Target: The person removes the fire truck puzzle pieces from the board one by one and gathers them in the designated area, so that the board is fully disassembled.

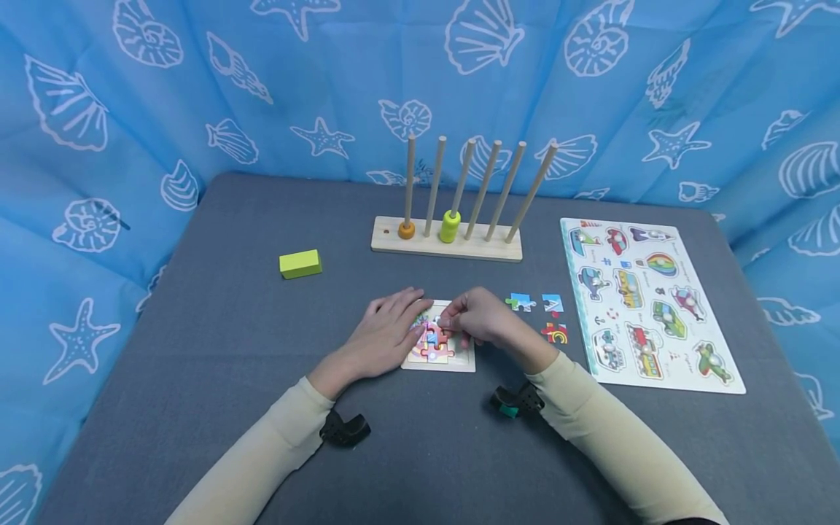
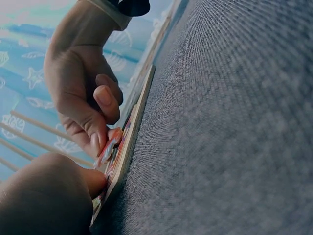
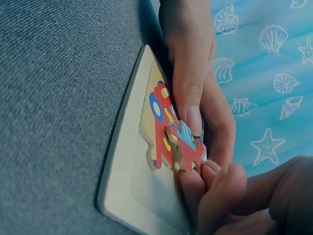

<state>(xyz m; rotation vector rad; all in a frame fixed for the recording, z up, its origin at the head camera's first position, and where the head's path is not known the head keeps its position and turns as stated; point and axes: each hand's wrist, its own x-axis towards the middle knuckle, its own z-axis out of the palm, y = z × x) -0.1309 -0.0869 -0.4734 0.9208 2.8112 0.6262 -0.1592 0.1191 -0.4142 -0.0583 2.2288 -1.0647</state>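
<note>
A small wooden jigsaw tray [image 1: 438, 367] lies flat on the table, partly filled with bright pieces. My left hand [image 1: 380, 334] rests on its left side, fingers stretched over the edge, and in the right wrist view the left thumb [image 3: 194, 120] presses on the red pieces [image 3: 161, 132]. Thumb and fingers of my right hand [image 1: 484, 316] pinch a red jigsaw piece [image 3: 191, 154] over the tray, tilted against the pieces beside it. From the left wrist view, the pinched piece [image 2: 108, 152] sits just above the tray. Fingers hide part of the picture.
Several loose jigsaw pieces [image 1: 555, 333] lie right of the tray. A vehicle puzzle board [image 1: 610, 373] is farther right. Behind stands a wooden peg rack [image 1: 485, 249] with upright rods and a few beads. A green block [image 1: 300, 264] sits at left. A blue curtain [image 1: 328, 80] hangs behind the table.
</note>
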